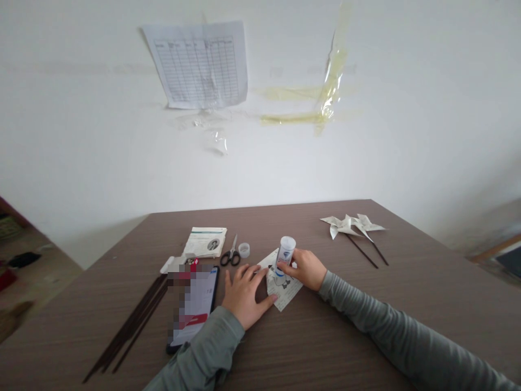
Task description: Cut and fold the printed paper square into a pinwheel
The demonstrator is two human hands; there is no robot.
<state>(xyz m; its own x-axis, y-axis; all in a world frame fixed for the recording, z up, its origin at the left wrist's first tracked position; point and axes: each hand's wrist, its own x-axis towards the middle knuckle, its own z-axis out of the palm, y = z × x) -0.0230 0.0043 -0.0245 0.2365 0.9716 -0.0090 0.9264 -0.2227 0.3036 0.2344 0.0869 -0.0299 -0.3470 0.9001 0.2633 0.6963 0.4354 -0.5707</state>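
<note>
My right hand (306, 268) is closed around a white glue stick (285, 253), held tip-down on a printed paper square (285, 290) lying on the brown table (366, 326). My left hand (245, 292) lies flat with fingers spread, pressing the left part of that paper. The glue stick's cap (243, 250) sits a little behind my left hand, beside small black-handled scissors (231, 254).
A phone (194, 305) lies left of my left hand, with several thin dark sticks (130, 326) further left. A booklet (205, 241) rests behind the scissors. Two finished paper pinwheels (352, 225) on sticks lie at the far right. A printed sheet (199, 64) hangs on the wall.
</note>
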